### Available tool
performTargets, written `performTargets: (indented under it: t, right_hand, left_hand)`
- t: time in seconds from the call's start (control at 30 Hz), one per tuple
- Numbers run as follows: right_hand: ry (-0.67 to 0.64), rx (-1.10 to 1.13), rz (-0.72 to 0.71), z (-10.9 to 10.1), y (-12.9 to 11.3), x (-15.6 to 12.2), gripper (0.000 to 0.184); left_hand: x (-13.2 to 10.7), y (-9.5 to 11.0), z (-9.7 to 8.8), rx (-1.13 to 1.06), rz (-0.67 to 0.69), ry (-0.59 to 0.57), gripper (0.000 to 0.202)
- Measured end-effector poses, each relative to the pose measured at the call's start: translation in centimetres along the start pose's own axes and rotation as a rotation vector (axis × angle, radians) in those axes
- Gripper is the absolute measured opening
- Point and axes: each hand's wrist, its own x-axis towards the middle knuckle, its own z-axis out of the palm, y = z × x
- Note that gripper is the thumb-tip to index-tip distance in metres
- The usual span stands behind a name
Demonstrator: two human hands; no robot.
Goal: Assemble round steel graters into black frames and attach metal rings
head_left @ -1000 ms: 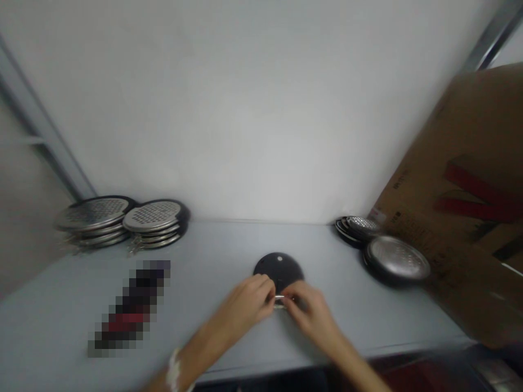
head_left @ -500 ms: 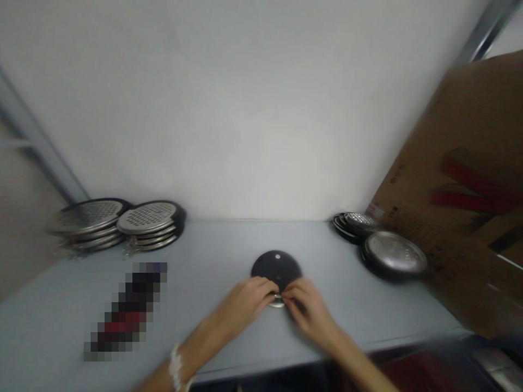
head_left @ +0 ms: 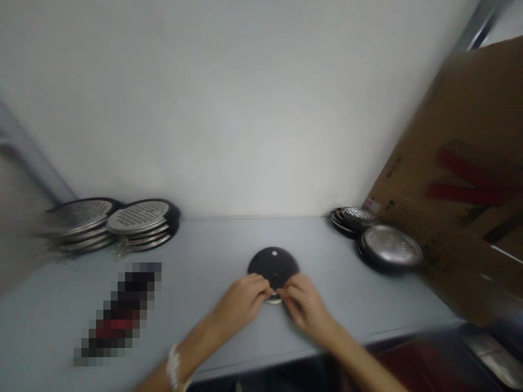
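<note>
A round black disc (head_left: 273,265) with a small pale dot near its far edge lies flat on the grey table (head_left: 220,245). My left hand (head_left: 241,301) and my right hand (head_left: 305,306) meet at its near edge. Both pinch a small shiny metal piece (head_left: 274,298) there, fingers curled and closed. A pale bracelet sits on my left wrist.
Two stacks of perforated metal discs (head_left: 141,222) stand at the back left. More black-rimmed metal discs (head_left: 388,247) lie at the back right, against a large cardboard box (head_left: 466,179). A blurred-out dark object (head_left: 118,313) lies at the front left. A white wall closes the back.
Both hands stay pinched at the disc's near edge. The whole view has drifted slightly, so everything sits a little further left and higher in the picture.
</note>
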Motion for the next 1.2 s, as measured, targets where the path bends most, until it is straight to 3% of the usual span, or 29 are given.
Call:
performTargets:
  t: [0.4,0.67,0.93,1.2]
  right_hand:
    - [-0.019,0.12,0.004,-0.6,0.3,0.3,0.018]
    - [-0.094,0.136,-0.029,-1.3,0.6,0.8,0.02]
    - [-0.144,0.078,-0.034,-1.3,-0.1,1.2,0.023]
    - [-0.155,0.083,-0.032,-1.9,0.4,1.2,0.023]
  left_hand:
    - [0.2,-1.3,0.8,0.019,0.119,0.026,0.021]
    - [0.3,-1.7,1.5,0.067,0.27,0.049,0.024]
    - [-0.6,-1.4,2.9,0.121,0.174,0.157,0.02]
    - [0.4,-1.4,2.2,0.078,0.21,0.109,0.025]
